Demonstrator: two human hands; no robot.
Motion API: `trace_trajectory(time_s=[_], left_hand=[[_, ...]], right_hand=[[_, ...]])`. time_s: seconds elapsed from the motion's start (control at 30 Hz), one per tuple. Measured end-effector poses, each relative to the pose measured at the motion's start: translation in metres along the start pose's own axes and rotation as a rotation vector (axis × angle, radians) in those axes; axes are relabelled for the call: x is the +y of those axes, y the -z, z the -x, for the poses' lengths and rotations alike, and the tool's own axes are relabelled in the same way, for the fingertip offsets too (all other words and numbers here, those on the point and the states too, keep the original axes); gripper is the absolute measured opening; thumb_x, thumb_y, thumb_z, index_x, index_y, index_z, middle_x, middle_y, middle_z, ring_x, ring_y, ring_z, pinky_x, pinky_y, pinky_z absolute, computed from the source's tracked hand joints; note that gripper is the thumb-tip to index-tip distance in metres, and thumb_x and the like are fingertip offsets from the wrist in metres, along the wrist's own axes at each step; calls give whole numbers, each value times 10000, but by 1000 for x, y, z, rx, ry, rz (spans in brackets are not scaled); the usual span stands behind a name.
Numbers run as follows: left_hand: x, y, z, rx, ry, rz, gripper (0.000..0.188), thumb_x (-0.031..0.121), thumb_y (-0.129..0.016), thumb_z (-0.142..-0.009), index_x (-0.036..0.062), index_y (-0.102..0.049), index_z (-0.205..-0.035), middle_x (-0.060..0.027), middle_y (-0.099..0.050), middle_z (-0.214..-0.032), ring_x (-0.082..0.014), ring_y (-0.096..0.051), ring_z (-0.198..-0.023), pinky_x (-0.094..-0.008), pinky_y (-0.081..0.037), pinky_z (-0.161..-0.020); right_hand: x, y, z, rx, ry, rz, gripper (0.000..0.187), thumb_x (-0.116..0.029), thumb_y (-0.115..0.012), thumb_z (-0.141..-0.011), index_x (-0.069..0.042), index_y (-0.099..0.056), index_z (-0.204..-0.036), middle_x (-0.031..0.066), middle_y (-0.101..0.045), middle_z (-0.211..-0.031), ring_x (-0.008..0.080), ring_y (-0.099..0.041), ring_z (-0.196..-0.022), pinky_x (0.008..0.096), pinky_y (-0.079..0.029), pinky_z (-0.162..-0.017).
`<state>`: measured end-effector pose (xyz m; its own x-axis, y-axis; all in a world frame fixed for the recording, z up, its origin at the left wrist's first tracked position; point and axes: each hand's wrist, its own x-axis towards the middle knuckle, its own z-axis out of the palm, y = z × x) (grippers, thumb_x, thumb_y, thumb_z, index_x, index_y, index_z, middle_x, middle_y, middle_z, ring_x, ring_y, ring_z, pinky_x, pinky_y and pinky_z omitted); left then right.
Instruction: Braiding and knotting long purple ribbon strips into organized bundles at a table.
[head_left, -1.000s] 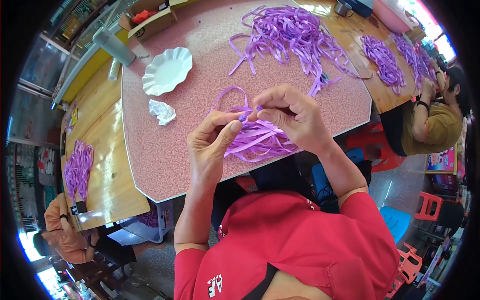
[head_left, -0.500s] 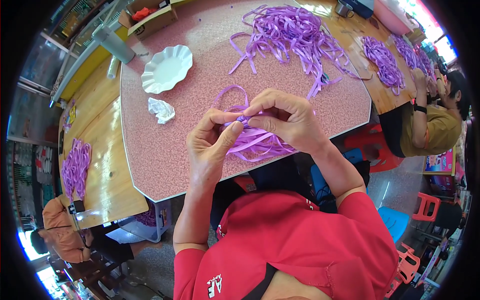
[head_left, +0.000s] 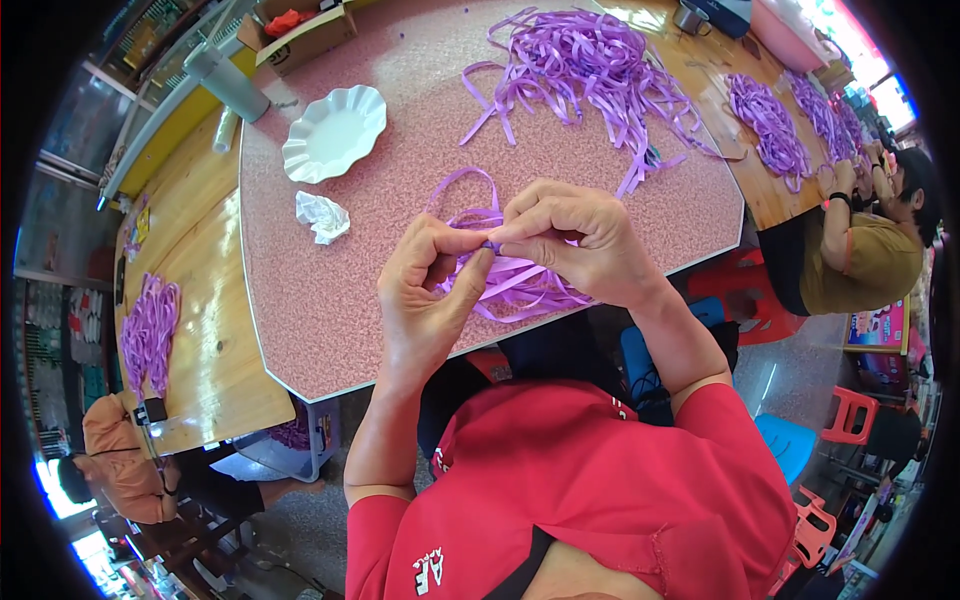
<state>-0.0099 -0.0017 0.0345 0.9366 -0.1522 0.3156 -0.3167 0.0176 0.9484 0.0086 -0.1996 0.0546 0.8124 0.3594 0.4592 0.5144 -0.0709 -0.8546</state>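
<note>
My left hand (head_left: 428, 285) and my right hand (head_left: 582, 240) meet over the near part of the pink speckled table (head_left: 330, 290). Thumb and forefinger of each are pinched on a purple ribbon (head_left: 490, 245), at a small bunched spot mostly covered by the fingertips. One loop of ribbon (head_left: 465, 172) stands out beyond my hands. Below them a loose bundle of purple ribbons (head_left: 530, 288) lies at the table's near edge, partly hidden by my hands.
A large purple ribbon heap (head_left: 580, 60) lies at the far side. To the left are a crumpled white tissue (head_left: 322, 217), a scalloped white plate (head_left: 335, 135), a grey-green tumbler (head_left: 228, 85) and a cardboard box (head_left: 305, 42). Co-workers sit right (head_left: 865, 250) and lower left (head_left: 125, 460).
Both hands keep their pinch on the ribbon. The left thumb has shifted slightly right and the fingertips sit closer together, covering more of the bunched spot.
</note>
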Motion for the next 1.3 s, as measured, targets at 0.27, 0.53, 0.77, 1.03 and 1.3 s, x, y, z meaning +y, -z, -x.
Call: trace_trajectory(time_s=[0.27, 0.53, 0.77, 1.03, 1.3], left_hand=[[-6, -5, -2, 91, -204, -228, 132, -63, -727, -832, 4, -674, -932, -11, -531, -802, -47, -413, -629, -213, -326, -539], [-15, -1, -3, 106, -167, -153, 125, -52, -733, -846, 6, -682, -945, 14, -530, -814, -38, -413, -631, -206, -320, -536], [-9, -4, -1, 69, -188, -158, 86, 55, -686, -925, -1, -676, -990, -33, -549, -860, -86, -509, -733, -225, -400, -617], [-28, 3, -11, -27, -505, -427, 176, 174, -554, -1017, 3, -572, -982, -137, -556, -828, -250, -557, -662, -343, -434, -555], [-36, 9, -9, -37, -628, -397, 217, 225, -549, -1023, 24, -537, -941, -123, -524, -712, -254, -530, -579, -360, -398, -488]], right_hand=[[2, -13, 2, 99, -24, -10, 167, 61, -727, -847, -20, -745, -992, 54, -661, -923, 108, -624, -828, 231, -478, -681], [18, -25, 8, 109, -250, -323, 163, 48, -666, -919, 10, -699, -1074, 55, -665, -1023, 74, -622, -921, 217, -508, -756], [17, -31, 12, 193, -241, -455, 172, 76, -615, -929, 15, -658, -1085, 45, -646, -1028, 73, -618, -937, 220, -513, -778], [11, -33, 13, 138, -252, -488, 179, 76, -625, -922, 3, -668, -1080, 42, -644, -1023, 59, -611, -904, 205, -499, -726], [-8, -19, 7, -31, -440, -496, 162, -16, -709, -910, 5, -711, -1071, 19, -693, -930, 48, -621, -797, 198, -492, -680]])
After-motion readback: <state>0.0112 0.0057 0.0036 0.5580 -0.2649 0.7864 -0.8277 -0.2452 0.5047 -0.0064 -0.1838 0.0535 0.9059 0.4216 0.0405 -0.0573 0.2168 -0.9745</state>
